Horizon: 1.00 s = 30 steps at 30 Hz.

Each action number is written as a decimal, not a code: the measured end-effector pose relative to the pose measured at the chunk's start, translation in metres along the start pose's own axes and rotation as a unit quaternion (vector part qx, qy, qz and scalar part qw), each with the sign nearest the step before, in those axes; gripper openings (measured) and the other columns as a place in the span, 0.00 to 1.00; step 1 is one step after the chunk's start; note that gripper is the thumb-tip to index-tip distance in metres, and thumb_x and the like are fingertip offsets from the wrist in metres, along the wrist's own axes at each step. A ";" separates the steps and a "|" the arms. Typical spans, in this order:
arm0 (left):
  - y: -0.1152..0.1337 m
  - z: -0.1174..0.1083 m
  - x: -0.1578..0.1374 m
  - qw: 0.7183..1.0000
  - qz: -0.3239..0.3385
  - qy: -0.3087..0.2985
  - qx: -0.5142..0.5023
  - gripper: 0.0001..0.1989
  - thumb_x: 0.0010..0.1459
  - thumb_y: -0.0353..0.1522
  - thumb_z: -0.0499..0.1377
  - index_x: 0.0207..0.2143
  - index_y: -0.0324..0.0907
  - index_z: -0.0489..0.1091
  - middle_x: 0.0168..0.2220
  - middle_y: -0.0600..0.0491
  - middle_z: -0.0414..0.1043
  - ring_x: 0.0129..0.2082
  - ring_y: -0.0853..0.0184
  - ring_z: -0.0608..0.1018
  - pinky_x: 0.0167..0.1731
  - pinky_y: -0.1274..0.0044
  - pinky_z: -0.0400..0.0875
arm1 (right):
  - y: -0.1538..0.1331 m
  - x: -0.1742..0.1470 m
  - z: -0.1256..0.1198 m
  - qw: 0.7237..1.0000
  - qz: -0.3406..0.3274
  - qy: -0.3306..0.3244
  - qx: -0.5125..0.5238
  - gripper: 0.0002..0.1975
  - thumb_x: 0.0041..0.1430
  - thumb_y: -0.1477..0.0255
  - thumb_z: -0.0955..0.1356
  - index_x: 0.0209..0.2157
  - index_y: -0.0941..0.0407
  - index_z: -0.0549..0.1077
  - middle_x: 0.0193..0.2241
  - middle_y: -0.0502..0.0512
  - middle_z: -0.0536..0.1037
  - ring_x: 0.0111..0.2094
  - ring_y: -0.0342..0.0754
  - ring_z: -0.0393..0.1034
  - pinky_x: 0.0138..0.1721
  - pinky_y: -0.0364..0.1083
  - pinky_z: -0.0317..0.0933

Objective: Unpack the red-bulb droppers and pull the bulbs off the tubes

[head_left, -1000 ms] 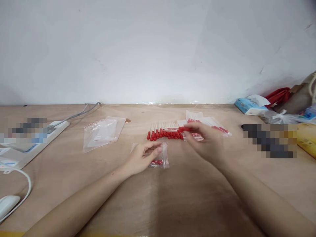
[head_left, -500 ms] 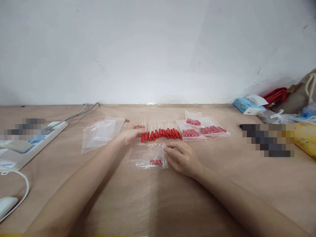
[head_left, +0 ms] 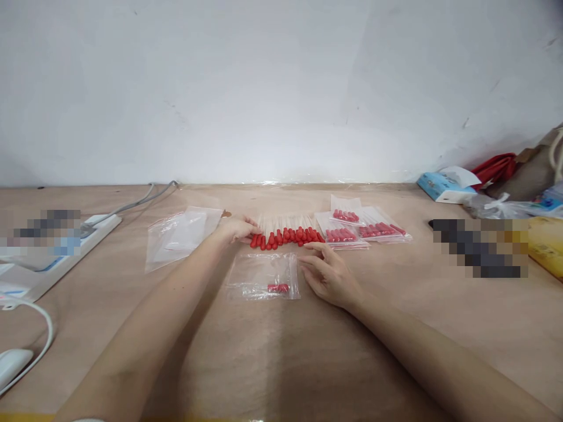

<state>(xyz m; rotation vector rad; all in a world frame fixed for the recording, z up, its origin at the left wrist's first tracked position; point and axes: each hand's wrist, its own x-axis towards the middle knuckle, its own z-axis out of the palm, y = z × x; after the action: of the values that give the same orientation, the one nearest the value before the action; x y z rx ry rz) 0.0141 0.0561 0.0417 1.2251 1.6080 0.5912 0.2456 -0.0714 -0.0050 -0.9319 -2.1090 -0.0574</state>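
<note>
Several glass-tube droppers with red bulbs (head_left: 288,235) lie side by side in a row, bulbs towards me. My left hand (head_left: 237,228) is at the row's left end, its fingers pinched at the leftmost dropper (head_left: 254,241); the grip is partly hidden. In front of the row a clear zip bag (head_left: 257,269) lies flat, with a few red bulbs (head_left: 278,288) inside near its right end. Just right of the bag's zip edge, my right hand (head_left: 329,274) is open with fingers apart, holding nothing.
Filled zip bags (head_left: 347,235) with red-bulbed droppers overlap at the right. A stack of flat clear bags (head_left: 185,234) lies left. Farther out are a power strip (head_left: 88,243) with cables, a white mouse (head_left: 13,369), a tissue pack (head_left: 446,187) and a yellow package (head_left: 545,240).
My right hand has let go of the bag's zip edge and moved slightly right, fingers spreading. My left hand has shifted slightly left and up, with the end dropper now tilted.
</note>
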 end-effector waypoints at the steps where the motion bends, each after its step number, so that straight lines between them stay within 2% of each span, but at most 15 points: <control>1: 0.000 -0.001 -0.001 1.000 -0.004 0.006 0.007 0.16 0.32 0.31 0.69 0.23 0.36 0.67 0.18 0.53 0.71 0.21 0.69 0.75 0.25 0.79 0.71 | 0.000 0.000 0.000 1.000 0.000 0.001 0.000 0.10 0.54 0.77 0.62 0.39 0.56 0.68 0.45 0.62 0.64 0.37 0.46 0.64 0.37 0.48 0.64; 10: 0.003 -0.002 -0.006 0.997 -0.008 0.052 0.053 0.19 0.33 0.30 0.69 0.27 0.37 0.63 0.16 0.57 0.68 0.18 0.71 0.73 0.23 0.79 0.69 | 0.001 0.000 0.001 1.000 -0.008 -0.003 0.002 0.09 0.54 0.77 0.62 0.39 0.56 0.68 0.44 0.61 0.64 0.34 0.44 0.64 0.36 0.47 0.63; 14: 0.003 -0.002 -0.007 0.996 0.005 0.057 0.072 0.19 0.33 0.31 0.70 0.26 0.36 0.64 0.16 0.57 0.68 0.18 0.71 0.72 0.23 0.79 0.69 | 0.001 0.000 0.002 1.000 0.002 -0.022 0.011 0.08 0.54 0.77 0.62 0.36 0.56 0.68 0.39 0.58 0.66 0.33 0.44 0.63 0.35 0.46 0.62; 17: 0.000 -0.005 -0.009 0.994 0.028 0.058 0.083 0.18 0.34 0.33 0.69 0.26 0.36 0.65 0.18 0.55 0.69 0.19 0.71 0.72 0.23 0.78 0.69 | 0.001 0.000 0.002 0.999 0.018 -0.034 0.021 0.07 0.53 0.77 0.62 0.34 0.57 0.69 0.34 0.56 0.66 0.32 0.43 0.61 0.32 0.44 0.60; 20: -0.011 -0.007 -0.018 0.991 0.072 0.071 0.088 0.17 0.40 0.36 0.66 0.30 0.36 0.67 0.24 0.53 0.71 0.23 0.70 0.73 0.26 0.78 0.69 | 0.000 0.000 0.002 0.998 0.023 -0.046 0.041 0.07 0.52 0.78 0.63 0.32 0.56 0.71 0.30 0.54 0.67 0.32 0.44 0.61 0.33 0.44 0.58; 23: -0.032 -0.001 -0.042 0.971 0.174 0.126 0.106 0.12 0.48 0.37 0.61 0.34 0.40 0.67 0.33 0.53 0.71 0.31 0.70 0.74 0.33 0.77 0.69 | -0.004 0.001 0.002 0.994 0.042 -0.072 0.070 0.06 0.52 0.77 0.64 0.31 0.57 0.72 0.26 0.53 0.67 0.30 0.44 0.60 0.32 0.44 0.57; 24: -0.040 0.002 -0.054 0.945 0.255 0.153 0.134 0.11 0.51 0.38 0.58 0.33 0.40 0.68 0.33 0.52 0.71 0.32 0.69 0.73 0.35 0.77 0.68 | -0.006 0.001 0.002 0.992 0.050 -0.084 0.083 0.05 0.51 0.76 0.65 0.30 0.57 0.73 0.25 0.52 0.66 0.29 0.44 0.60 0.31 0.44 0.56; 25: -0.048 0.006 -0.065 0.921 0.326 0.145 0.159 0.10 0.54 0.38 0.55 0.32 0.39 0.68 0.32 0.51 0.71 0.33 0.68 0.73 0.36 0.75 0.68 | -0.008 0.002 0.002 0.989 0.059 -0.098 0.096 0.05 0.51 0.76 0.65 0.30 0.57 0.73 0.24 0.51 0.66 0.28 0.43 0.60 0.31 0.44 0.56; 27: -0.062 0.013 -0.087 0.885 0.422 0.050 0.193 0.10 0.56 0.36 0.53 0.34 0.40 0.69 0.35 0.51 0.71 0.38 0.67 0.72 0.41 0.74 0.67 | -0.011 0.003 0.002 0.982 0.073 -0.121 0.122 0.05 0.51 0.76 0.66 0.31 0.56 0.74 0.23 0.50 0.67 0.28 0.42 0.60 0.31 0.43 0.55; 30: -0.073 0.022 -0.106 0.850 0.469 -0.034 0.237 0.11 0.57 0.35 0.53 0.41 0.43 0.68 0.44 0.49 0.68 0.45 0.65 0.70 0.45 0.72 0.65 | -0.015 0.005 0.002 0.974 0.087 -0.146 0.147 0.06 0.52 0.74 0.66 0.33 0.54 0.75 0.23 0.50 0.68 0.28 0.42 0.60 0.33 0.43 0.55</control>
<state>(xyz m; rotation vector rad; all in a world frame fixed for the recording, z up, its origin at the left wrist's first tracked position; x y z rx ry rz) 0.0023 -0.0713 0.0170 2.4091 1.0247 0.7378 0.2327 -0.0780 0.0011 -0.9833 -2.2104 0.4970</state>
